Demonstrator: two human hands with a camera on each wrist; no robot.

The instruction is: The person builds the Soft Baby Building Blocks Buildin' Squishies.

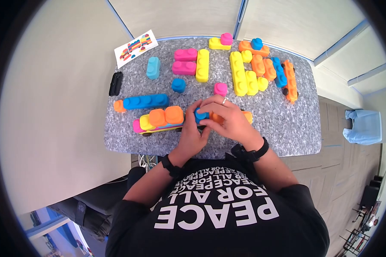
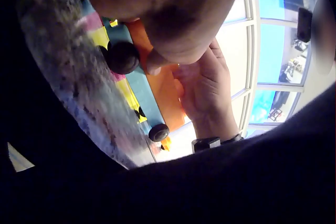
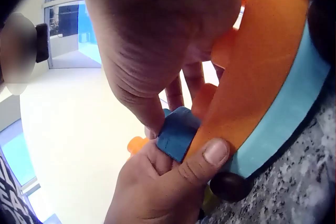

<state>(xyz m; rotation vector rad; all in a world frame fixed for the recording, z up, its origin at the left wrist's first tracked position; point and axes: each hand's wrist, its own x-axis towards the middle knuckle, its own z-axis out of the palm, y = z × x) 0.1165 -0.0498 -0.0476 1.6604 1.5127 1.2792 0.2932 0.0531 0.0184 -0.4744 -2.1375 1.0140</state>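
Note:
Both hands meet over a toy car near the table's front edge. In the right wrist view the car shows a long orange block [image 3: 257,77] on a teal wheeled base [image 3: 283,113]. A small blue block [image 3: 178,134] sits at the orange block's end, pinched between the thumb and fingers of my right hand [image 1: 233,122]. My left hand [image 1: 193,139] grips that same end of the car, its thumb pressed against the orange side. Just left of it stands another wheeled toy car [image 1: 161,127], with orange and yellow blocks on top. My hands partly hide the held car from above.
Loose blocks lie behind the hands: a long blue block [image 1: 146,101], a round blue block [image 1: 178,85], a pink block [image 1: 220,89] and yellow ones [image 1: 239,73]. An orange wheeled piece [image 1: 290,81] is far right. A picture card [image 1: 136,48] and black case [image 1: 116,83] lie left.

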